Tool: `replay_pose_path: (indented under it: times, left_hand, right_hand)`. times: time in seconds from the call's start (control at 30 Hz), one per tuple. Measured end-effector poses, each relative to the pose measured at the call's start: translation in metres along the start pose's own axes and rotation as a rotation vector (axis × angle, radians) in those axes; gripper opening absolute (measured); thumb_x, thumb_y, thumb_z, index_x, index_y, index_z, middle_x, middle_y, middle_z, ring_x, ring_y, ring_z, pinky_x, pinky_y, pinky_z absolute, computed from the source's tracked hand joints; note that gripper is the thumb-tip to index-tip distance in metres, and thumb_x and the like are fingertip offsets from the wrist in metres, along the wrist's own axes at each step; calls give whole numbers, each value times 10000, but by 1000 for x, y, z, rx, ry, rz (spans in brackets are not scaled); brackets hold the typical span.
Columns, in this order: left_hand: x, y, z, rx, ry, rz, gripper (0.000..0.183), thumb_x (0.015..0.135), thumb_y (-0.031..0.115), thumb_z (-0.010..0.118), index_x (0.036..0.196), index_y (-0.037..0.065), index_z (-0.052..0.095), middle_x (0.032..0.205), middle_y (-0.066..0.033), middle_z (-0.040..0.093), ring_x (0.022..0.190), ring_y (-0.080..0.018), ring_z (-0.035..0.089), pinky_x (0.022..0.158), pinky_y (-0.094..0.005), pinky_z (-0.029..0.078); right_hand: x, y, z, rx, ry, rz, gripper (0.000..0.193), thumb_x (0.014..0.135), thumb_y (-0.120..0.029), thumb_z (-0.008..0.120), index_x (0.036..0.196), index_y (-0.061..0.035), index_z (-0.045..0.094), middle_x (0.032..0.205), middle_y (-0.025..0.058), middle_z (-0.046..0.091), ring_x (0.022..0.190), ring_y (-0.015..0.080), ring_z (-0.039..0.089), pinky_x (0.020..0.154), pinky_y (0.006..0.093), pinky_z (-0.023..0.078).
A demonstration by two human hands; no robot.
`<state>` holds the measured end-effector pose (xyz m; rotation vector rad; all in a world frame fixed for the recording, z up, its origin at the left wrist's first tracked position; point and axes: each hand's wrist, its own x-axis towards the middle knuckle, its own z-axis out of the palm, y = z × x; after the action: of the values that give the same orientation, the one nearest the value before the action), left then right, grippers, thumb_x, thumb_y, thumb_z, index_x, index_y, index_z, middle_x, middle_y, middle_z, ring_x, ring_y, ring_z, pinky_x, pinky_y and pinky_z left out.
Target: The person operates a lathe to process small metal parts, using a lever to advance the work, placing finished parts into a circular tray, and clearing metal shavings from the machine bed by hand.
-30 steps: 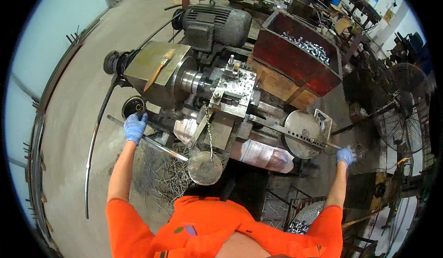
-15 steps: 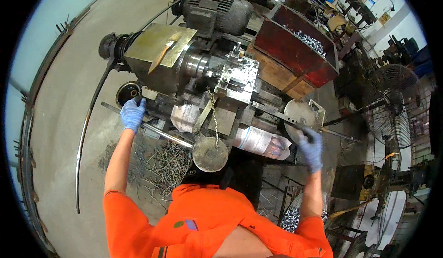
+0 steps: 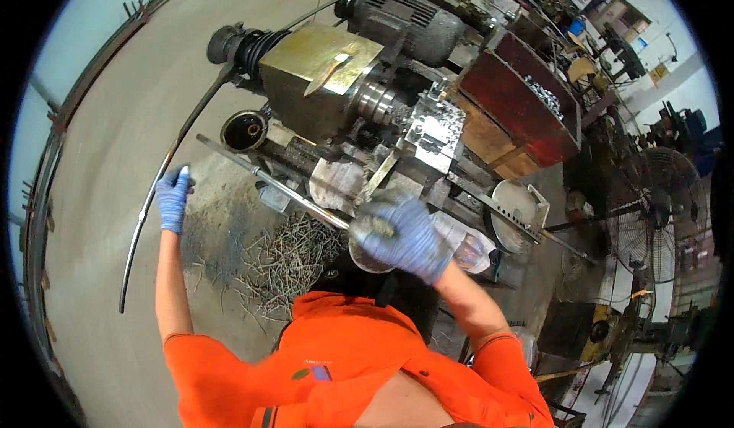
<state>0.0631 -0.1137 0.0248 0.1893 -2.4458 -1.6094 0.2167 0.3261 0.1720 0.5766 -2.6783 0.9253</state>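
Observation:
My left hand (image 3: pixel 173 202), in a blue knit glove, is raised beside a long dark bar (image 3: pixel 147 205) that slopes down from the machine's left end. Its fingers point up with the thumb apart, and I see nothing held. Blurred by motion, my gloved right hand (image 3: pixel 409 237) is in front of the lathe-like machine (image 3: pixel 313 95), over a round grey disc (image 3: pixel 371 258). Whether its fingers grip anything cannot be made out. A bright metal rod (image 3: pixel 287 189) runs from the left toward that hand. The metal tool block (image 3: pixel 434 131) sits behind it.
Thin metal shavings (image 3: pixel 287 263) lie heaped on the floor. A round black cup (image 3: pixel 245 130) is at the machine's left. Behind are a motor (image 3: pixel 405 22) and a red bin (image 3: pixel 516 95) of small metal parts. A fan (image 3: pixel 654 198) stands right.
My left hand has left the machine near the black cup and moved left toward the dark bar. My right hand has swung left from the far-right lever to the disc. The view has shifted.

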Motion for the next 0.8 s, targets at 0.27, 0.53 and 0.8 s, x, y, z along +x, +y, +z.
replay_pose_path:
  times: [0.27, 0.53, 0.8]
  left_hand:
    - [-26, -83, -28, 375, -130, -35, 306, 854, 266, 588, 1029, 23, 651, 824, -135, 678, 734, -221, 650, 679, -331, 508]
    - [-31, -33, 137, 1042, -400, 331, 265, 789, 358, 588, 906, 145, 694, 883, -98, 677, 855, -285, 638, 792, -406, 485]
    - [-18, -91, 212, 927, -485, 326, 313, 835, 380, 500, 933, 140, 675, 941, -89, 673, 866, -298, 631, 767, -403, 489]
  right_hand:
    - [-22, -48, 85, 111, -596, -11, 447, 808, -462, 593, 1060, -94, 630, 1027, 158, 613, 956, 334, 557, 828, 419, 448]
    - [-49, -16, 7, 56, -73, 76, 351, 758, -351, 686, 963, -67, 661, 950, 132, 642, 897, 319, 613, 789, 393, 490]
    - [-111, 10, -28, 73, 29, 391, 296, 738, -241, 723, 941, -32, 669, 883, 155, 665, 821, 308, 640, 715, 357, 513]
